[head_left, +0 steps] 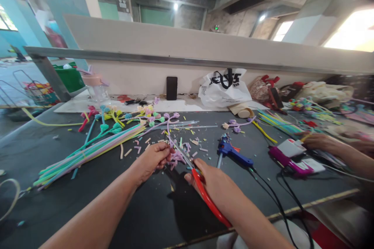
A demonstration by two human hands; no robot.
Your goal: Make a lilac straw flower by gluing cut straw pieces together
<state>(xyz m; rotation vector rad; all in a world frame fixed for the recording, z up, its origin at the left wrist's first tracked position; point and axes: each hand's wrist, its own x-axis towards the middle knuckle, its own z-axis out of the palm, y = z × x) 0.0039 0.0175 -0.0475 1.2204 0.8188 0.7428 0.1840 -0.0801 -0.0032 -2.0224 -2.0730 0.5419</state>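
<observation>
At the middle of the dark table, my left hand [156,158] is closed on a lilac fuzzy stem [169,130] that stands up from the fingers. Red-handled scissors [206,198] are gripped in my right hand [209,177], their blades pointing up and left beside the stem. Under and behind the blades lie lilac curled pieces [177,158] and small cut bits. A long bundle of pastel stems [90,155] rests to the left, with colourful fuzzy flowers [149,114] behind it. To the right of the scissors is a blue glue gun [235,153].
Another person's hand [321,142] is at the right, near a purple glue gun [289,161] and a white box [291,147]. Black cables hang over the front edge. Along the back stand a phone [172,88], a white bag [224,89] and a clear cup [96,89].
</observation>
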